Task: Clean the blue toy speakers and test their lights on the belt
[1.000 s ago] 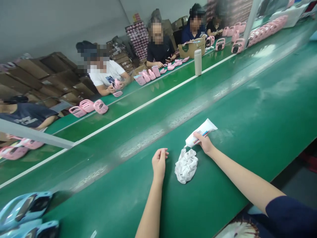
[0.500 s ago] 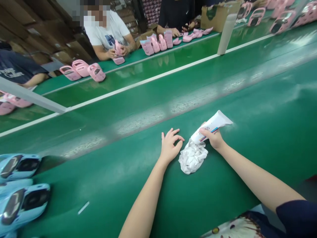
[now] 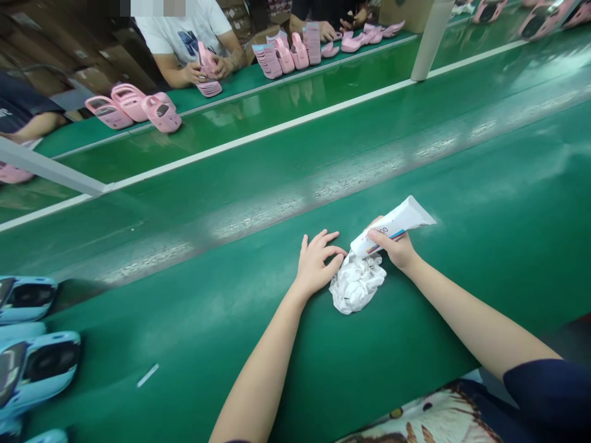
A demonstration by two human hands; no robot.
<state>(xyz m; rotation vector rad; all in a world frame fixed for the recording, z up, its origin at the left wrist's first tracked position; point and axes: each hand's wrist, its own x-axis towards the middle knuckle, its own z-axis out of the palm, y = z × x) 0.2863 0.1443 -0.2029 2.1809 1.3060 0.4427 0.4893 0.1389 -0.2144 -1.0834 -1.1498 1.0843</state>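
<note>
Right grip [image 3: 392, 247] clenched around a white squeeze tube [image 3: 392, 226] with a striped label, nozzle end angled down toward a crumpled white cloth [image 3: 356, 284] just below the grip. Left grip [image 3: 318, 266] released, palm down and fingers spread on the green worktop [image 3: 231, 344], fingertips just beside the cloth. Light-blue plastic shells [image 3: 46, 363] well left of the left grip; pink plastic cases [image 3: 161, 114] and a co-worker's hand [image 3: 194, 74] far ahead, across the belt.
</note>
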